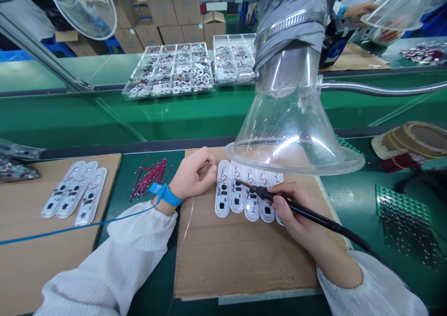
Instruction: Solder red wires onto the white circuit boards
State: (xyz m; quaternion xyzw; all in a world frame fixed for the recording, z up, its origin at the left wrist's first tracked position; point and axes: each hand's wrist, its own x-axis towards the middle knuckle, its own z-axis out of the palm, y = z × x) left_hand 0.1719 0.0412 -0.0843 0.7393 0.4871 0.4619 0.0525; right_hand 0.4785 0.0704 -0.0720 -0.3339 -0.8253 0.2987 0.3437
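Several white oblong pieces with rounded ends, black components and short red wires (222,192) lie side by side on a cardboard sheet (240,260). My right hand (302,209) is closed around the black handle of a soldering iron (326,222). Its tip points left, over the upper part of the second piece from the left. At the row's upper left, my left hand (195,174) pinches a thin solder wire (189,220), whose tail hangs down onto the cardboard. A blue wrist strap (165,195) circles my left wrist. The rightmost piece is partly covered by my right fingers.
A clear fume hood (289,120) hangs low over the work. Red wires (151,178) lie left, beside cardboard bearing more white pieces (91,197). Green circuit boards (401,202) and a brown roll (412,141) are right. Divided trays (171,69) and a co-worker's hands (361,13) are beyond.
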